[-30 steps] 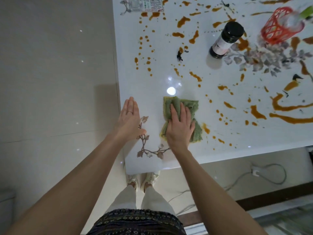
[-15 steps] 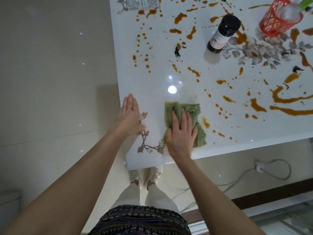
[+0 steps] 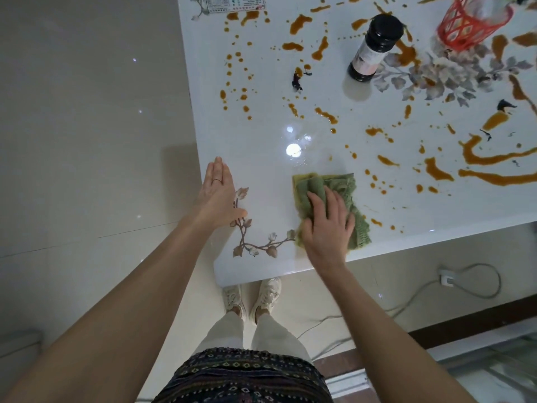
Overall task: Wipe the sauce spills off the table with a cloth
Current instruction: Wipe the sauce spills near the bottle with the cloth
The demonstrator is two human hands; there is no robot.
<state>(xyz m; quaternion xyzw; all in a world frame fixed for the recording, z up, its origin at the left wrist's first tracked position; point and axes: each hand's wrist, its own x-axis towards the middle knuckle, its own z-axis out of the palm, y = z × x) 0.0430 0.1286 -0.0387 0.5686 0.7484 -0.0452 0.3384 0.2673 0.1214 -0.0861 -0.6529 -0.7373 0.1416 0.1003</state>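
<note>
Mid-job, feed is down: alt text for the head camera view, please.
The right hand presses a crumpled green cloth onto the glossy white table; the left hand rests flat at its edge. Orange-brown sauce spills, a black-capped bottle and a red mesh basket sit beyond.

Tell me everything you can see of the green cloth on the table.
The cloth is olive green with a coarse, knitted look and a yellowish edge at its far left corner. It lies bunched and folded on the white table, close to the near edge. The right hand presses flat on it, fingers straight, covering its near left part. Sauce drops lie right of it.
</note>
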